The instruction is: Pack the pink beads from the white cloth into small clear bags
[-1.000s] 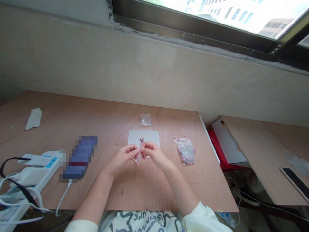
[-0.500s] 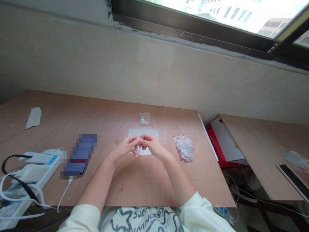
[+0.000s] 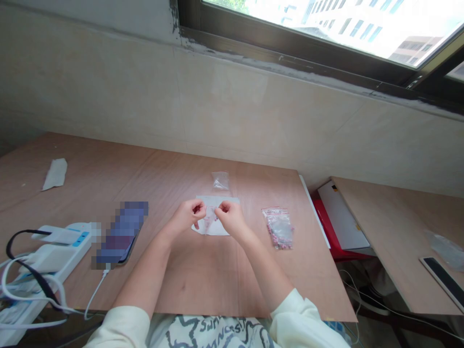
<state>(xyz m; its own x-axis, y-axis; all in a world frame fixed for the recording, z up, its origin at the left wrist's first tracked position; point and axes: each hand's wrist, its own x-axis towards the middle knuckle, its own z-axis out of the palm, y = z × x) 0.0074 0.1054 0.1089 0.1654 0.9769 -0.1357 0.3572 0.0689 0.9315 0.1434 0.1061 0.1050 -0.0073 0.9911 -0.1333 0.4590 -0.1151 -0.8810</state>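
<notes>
Daylight comes in through the window (image 3: pixel 326 29) at upper right, where the view outside is bleached nearly white. The wall (image 3: pixel 224 106) below it stays dim, darkest toward the left. Soft, even light covers the tabletop (image 3: pixel 203 285), with a pale sheen near its far middle. The wide lens stretches things at the edges. Blocky mosaic hides the phone (image 3: pixel 123 229). The small pinkish item (image 3: pixel 209 221) looks soft, its detail unclear.

Smooth, dull wood is seen in the table (image 3: pixel 203 285) below the left hand (image 3: pixel 191 214). Dull, papery stuff is seen in the white sheet (image 3: pixel 220 231) under the right hand (image 3: pixel 229 215). Shiny, see-through plastic is shown by the small bag (image 3: pixel 220 181) beyond it and the fuller bag (image 3: pixel 280 228) to its right.
</notes>
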